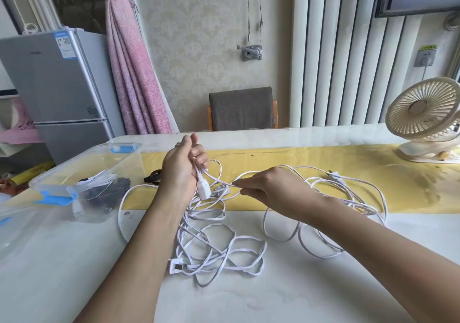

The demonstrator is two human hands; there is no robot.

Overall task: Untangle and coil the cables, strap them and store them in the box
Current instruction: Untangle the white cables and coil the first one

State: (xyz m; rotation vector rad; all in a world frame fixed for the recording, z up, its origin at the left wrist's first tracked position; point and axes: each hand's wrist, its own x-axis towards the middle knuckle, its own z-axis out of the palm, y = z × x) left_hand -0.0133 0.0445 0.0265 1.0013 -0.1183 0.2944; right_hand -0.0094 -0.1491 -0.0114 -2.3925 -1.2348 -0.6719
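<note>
A tangle of white cables (219,245) lies spread over the table in front of me, with loose loops reaching to the right. My left hand (181,170) is raised above the tangle and grips a cable just behind its white connector (203,190), which hangs below the fist. My right hand (268,185) pinches the same cable a little to the right, so a short stretch runs between both hands. Another white plug (176,267) lies at the near edge of the tangle. The clear plastic box (82,173) with blue latches stands at the left, holding coiled cables and black straps.
The box lid (22,225) lies in front of the box at the left edge. A black strap (152,177) rests beside the box. A cream desk fan (428,121) stands at the far right on the yellow runner (311,155). A chair (242,108) sits behind the table.
</note>
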